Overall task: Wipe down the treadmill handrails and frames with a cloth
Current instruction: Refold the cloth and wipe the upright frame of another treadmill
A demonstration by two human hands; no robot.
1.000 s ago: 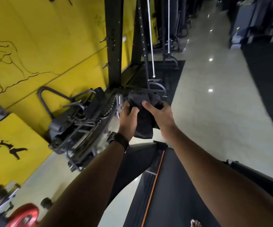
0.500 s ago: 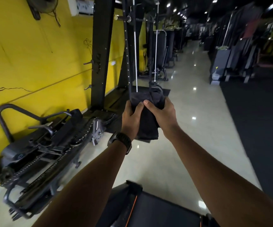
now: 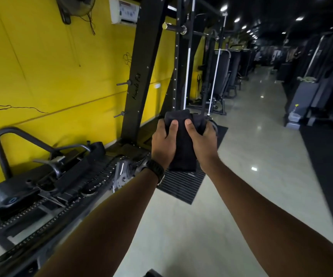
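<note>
Squarely in front of the person, at arm's length and held in the air above the floor, is the cloth [image 3: 183, 140]: a dark charcoal, almost black piece of soft fabric, folded into a thick, narrow pad. Its rounded top bulges just above the thumbs and its lower end hangs down between the wrists. The left hand [image 3: 162, 144] grips its left side with the thumb pressed on the near face and the fingers curled round behind; the right hand [image 3: 204, 140] grips the right side in the same way, so the two thumbs lie close together on the fabric. A black wristwatch [image 3: 156, 170] sits on the left wrist. Below the cloth lies a ribbed black mat [image 3: 181, 186] on the pale glossy floor [image 3: 241, 156]. To the left, a low black machine [image 3: 41, 186] with a curved handle stands along the yellow wall [image 3: 51, 66], beside a tall black rack upright [image 3: 143, 66].
</note>
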